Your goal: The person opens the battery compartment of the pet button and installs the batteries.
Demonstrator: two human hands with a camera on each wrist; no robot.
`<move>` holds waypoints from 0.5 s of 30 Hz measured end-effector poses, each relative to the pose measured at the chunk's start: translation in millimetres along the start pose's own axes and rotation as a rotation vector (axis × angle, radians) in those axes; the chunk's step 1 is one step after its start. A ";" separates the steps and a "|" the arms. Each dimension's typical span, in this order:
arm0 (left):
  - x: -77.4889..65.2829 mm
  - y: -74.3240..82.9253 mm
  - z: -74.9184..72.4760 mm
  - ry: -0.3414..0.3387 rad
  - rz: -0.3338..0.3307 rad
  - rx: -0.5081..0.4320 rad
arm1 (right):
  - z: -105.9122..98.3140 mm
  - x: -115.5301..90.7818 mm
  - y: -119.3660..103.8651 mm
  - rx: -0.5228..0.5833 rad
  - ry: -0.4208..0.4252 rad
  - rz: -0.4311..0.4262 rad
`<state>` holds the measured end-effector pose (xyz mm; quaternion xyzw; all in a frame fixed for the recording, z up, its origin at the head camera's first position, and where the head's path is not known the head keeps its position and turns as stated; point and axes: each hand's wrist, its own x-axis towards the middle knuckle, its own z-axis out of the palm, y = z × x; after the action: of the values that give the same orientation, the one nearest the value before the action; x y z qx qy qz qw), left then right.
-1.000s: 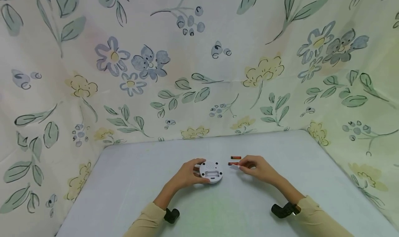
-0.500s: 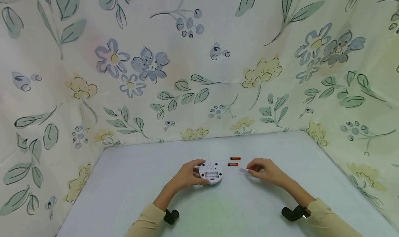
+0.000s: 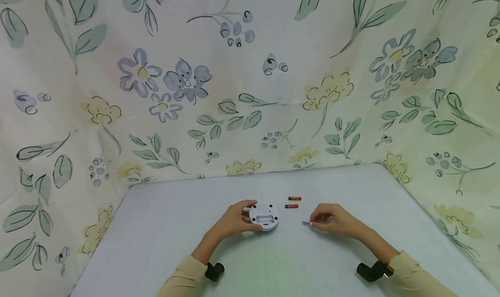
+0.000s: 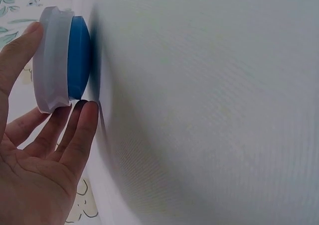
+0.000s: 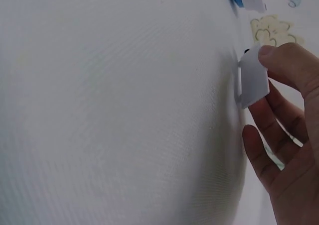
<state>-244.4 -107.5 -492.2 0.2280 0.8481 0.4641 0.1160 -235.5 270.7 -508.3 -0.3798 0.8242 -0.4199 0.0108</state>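
While the left hand grips one round device, the right hand pinches one white panel, two batteries nearby.

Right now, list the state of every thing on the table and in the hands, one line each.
White round device: held, blue side down
Battery compartment: uncovered, empty
Far battery: lying on its side, loose
Near battery: lying on its side, loose
Small white plate: pinched, apart from the device
Left hand: gripping the device
Right hand: pinching the plate
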 end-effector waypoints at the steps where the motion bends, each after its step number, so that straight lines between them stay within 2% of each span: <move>1: -0.2 -0.1 -0.2 0.000 0.001 0.000 | 0.1 -0.2 0.3 0.003 -0.009 0.000; 5: -0.5 0.4 -0.8 -0.005 0.001 0.003 | -0.2 -0.4 1.5 0.003 -0.025 -0.003; 10: -0.4 0.9 -1.3 -0.009 0.005 0.004 | -2.2 -0.2 4.6 -0.047 0.009 0.011; 15: -0.8 0.7 -1.9 -0.010 0.012 0.002 | -6.1 0.9 8.0 -0.096 0.031 0.087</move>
<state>-244.2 -108.9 -490.6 0.2358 0.8465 0.4626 0.1172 -243.1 277.2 -509.6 -0.3372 0.8590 -0.3851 -0.0021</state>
